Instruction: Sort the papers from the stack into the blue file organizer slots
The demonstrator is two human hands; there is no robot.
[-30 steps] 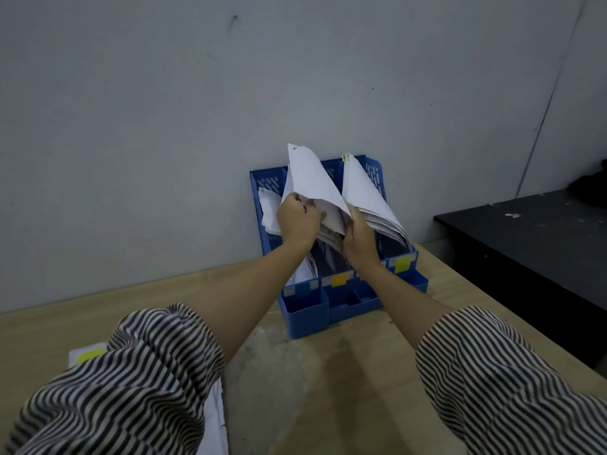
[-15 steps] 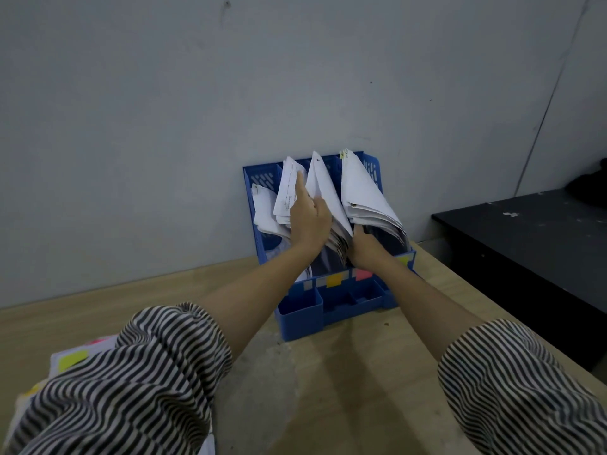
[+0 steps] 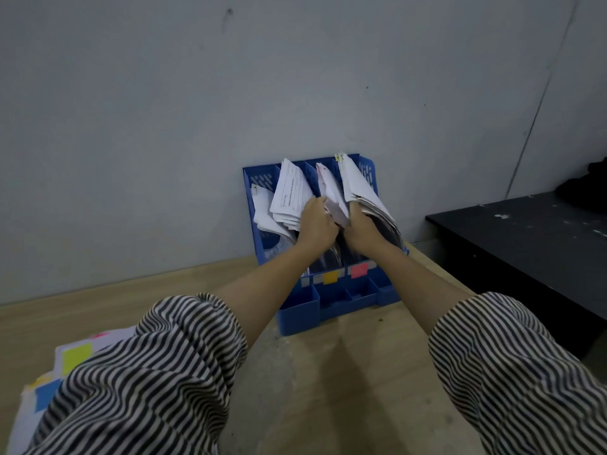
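Note:
A blue file organizer [image 3: 297,315] stands against the wall on the wooden table, its slots holding leaning bundles of white papers [image 3: 292,195]. My left hand [image 3: 317,224] grips the lower edge of a bundle in a middle slot. Close beside it, my right hand [image 3: 361,233] holds the thick bundle [image 3: 361,185] of the right slot at its lower edge. A crumpled sheet [image 3: 331,195] stands between the two hands. Yellow [image 3: 330,277] and pink [image 3: 359,270] sticky labels mark the slot fronts. The paper stack [image 3: 70,359], with coloured sticky notes, lies at the lower left, partly hidden by my striped sleeve.
The grey wall rises right behind the organizer. A black table [image 3: 525,231] stands lower to the right, past the wooden table's edge. Small open compartments line the organizer's front. Bare wooden tabletop [image 3: 345,372] lies between my arms.
The sheet that my left hand held high over the organizer has gone down into a middle slot. Both hands have sunk lower among the bundles and closed together. A pink label now shows.

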